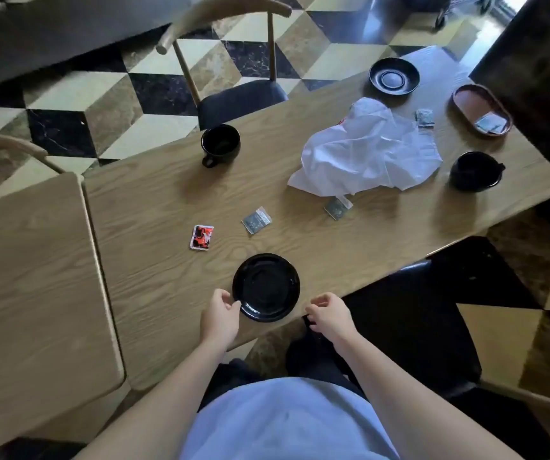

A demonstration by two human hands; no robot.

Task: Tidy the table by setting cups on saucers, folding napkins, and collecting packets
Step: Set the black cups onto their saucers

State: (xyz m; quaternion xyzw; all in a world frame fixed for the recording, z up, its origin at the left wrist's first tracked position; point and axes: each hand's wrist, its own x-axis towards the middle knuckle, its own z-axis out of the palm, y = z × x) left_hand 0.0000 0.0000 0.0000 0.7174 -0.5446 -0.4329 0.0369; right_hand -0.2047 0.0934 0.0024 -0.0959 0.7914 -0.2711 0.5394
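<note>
At the table's near edge, the black saucer (266, 287) lies between both hands. Left hand (219, 318) pinches its rim; right hand (328, 314), loosely curled, holds nothing, just beside it. Beyond the saucer, toward the left-hand side, stands the nearer black cup (220, 144).

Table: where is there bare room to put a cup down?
Bare wood lies between the left cup and the napkin, and right of the near saucer along the table edge. It is crowded around the napkin, with packets and the tray.
</note>
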